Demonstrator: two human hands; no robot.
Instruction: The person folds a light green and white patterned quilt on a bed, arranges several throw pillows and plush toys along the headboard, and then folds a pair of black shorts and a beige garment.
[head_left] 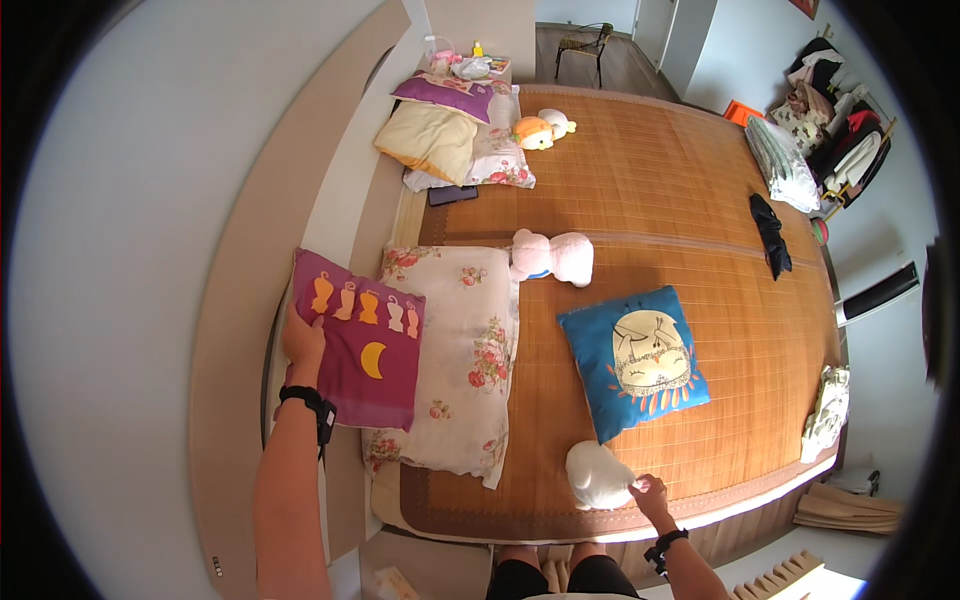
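On the bed [640,165], a flowery pillow [460,345] sits partly hidden by a purple cushion [362,338], a white toy [597,476] is by the near edge, and the left hand's [303,342] fingers hold the cushion's side while the right hand's [653,496] pinch the toy.

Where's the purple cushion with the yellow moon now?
Left of centre in the head view: the purple cushion overlaps the nearer floral pillow, its left edge in the left hand.
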